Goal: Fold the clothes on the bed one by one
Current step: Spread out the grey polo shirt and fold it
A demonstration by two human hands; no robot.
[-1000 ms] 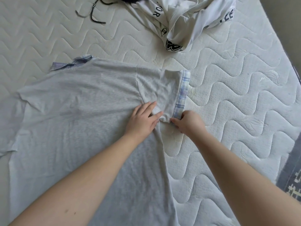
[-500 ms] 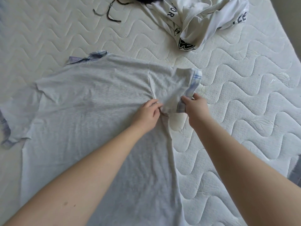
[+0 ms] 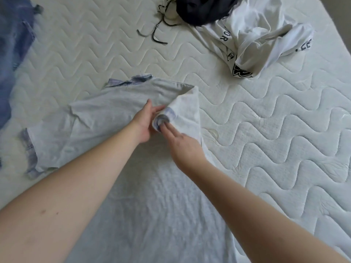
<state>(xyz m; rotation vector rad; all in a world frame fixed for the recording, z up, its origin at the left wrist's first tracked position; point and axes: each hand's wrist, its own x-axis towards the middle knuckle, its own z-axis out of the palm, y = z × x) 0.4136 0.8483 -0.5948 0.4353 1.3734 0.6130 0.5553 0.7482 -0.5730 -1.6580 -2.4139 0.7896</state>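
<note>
**One grey T-shirt in hand, sleeve turned in over its body**

One pale grey T-shirt (image 3: 121, 168) lies spread flat on the quilted white mattress (image 3: 284, 139), nearest the person. It has plaid trim at the collar and at the cuffs. Its far right sleeve (image 3: 187, 112) is lifted and folded inward over the shirt's body, with the plaid cuff bunched at the fold. The other sleeve lies flat at the shirt's left edge.

Two hands meet at the folded sleeve. The left hand (image 3: 147, 123) holds the cuff between thumb and fingers. The right hand (image 3: 182, 143) has its fingers out fairly straight, the tips on the bunched cuff; whether they pinch it I cannot tell.

Beyond the T-shirt, to the far right, one crumpled white garment with black lettering (image 3: 262, 40) lies touching one dark garment (image 3: 203, 8), with dark cords (image 3: 155, 31) trailing beside it. Far left of the T-shirt lies one blurred blue garment (image 3: 11, 54).
</note>
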